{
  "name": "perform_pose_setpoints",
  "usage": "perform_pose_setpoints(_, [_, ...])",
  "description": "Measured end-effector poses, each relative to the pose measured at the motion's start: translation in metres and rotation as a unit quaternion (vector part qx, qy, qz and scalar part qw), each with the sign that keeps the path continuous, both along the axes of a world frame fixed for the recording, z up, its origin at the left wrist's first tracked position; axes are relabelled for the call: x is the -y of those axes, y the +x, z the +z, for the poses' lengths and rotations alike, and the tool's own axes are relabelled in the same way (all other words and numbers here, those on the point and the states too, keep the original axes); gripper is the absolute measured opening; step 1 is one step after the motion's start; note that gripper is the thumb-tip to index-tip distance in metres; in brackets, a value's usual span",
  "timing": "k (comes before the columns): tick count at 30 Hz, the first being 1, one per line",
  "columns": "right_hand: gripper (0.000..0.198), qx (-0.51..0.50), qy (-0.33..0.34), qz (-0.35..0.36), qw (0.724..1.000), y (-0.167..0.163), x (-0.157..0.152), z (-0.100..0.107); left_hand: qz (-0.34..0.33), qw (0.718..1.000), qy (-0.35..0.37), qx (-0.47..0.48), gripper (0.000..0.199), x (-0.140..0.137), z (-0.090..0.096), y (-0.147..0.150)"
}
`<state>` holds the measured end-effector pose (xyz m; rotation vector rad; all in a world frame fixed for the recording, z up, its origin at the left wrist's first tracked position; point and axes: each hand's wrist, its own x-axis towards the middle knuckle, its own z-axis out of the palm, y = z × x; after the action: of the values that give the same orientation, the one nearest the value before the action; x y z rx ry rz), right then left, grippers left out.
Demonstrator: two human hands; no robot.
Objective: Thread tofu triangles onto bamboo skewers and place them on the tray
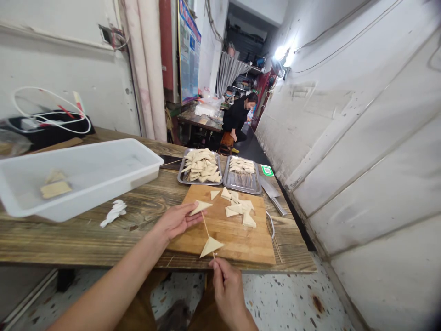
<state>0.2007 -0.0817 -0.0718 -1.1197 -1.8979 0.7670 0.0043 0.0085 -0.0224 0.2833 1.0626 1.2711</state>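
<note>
Held triangle (201,208): one pale, flat, thin-looking piece, above the left part of the cutting board (237,243), pinched at its left end by the left hand (178,220), thumb and fingers closed on it. Skewer (206,224): one thin stick, slanting over the near left of the cutting board, its lower end clamped between the right hand's (230,286) thumb and fingers at the board's near edge; its far tip meets the lower edge of the held triangle (whether it has pierced the piece cannot be told). Threaded triangle (211,247): one, on the same skewer, above the board's near edge, just beyond the right fingers. Loose triangles (237,208): several, some overlapping, toward the far right of the cutting board. Handling, by judgement: pieces light and soft but holding their shape, probably a little damp, apt to tear at the points or where the stick passes; best taken by the broad part between thumb and fingertips, lightly. Skewer: light, stiff, likely to snap if bent; best gripped low, near the blunt end, clear of the tip. Adjoining items: heaped tray (179,177) and second tray (259,182), both beyond the cutting board's far edge; cleaver (274,195), right of the board, on the counter (148,220).
</note>
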Motion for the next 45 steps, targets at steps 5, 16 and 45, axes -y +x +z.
perform_pose_setpoints(5, [0.031, -0.012, 0.0, 0.007, 1.0, 0.0, 0.0, 0.001, -0.008, 1.0, 0.018, -0.018, 0.01, 0.0, 0.0, 0.0])
perform_pose_setpoints(16, [0.032, 0.017, -0.018, 0.003, 1.0, 0.001, -0.001, 0.004, -0.062, 0.997, 0.031, -0.044, 0.013, 0.002, 0.003, 0.0])
perform_pose_setpoints(45, [0.037, 0.03, -0.015, -0.023, 0.999, -0.009, 0.0, 0.009, 0.037, 0.997, 0.061, -0.003, 0.01, -0.004, -0.003, 0.016])
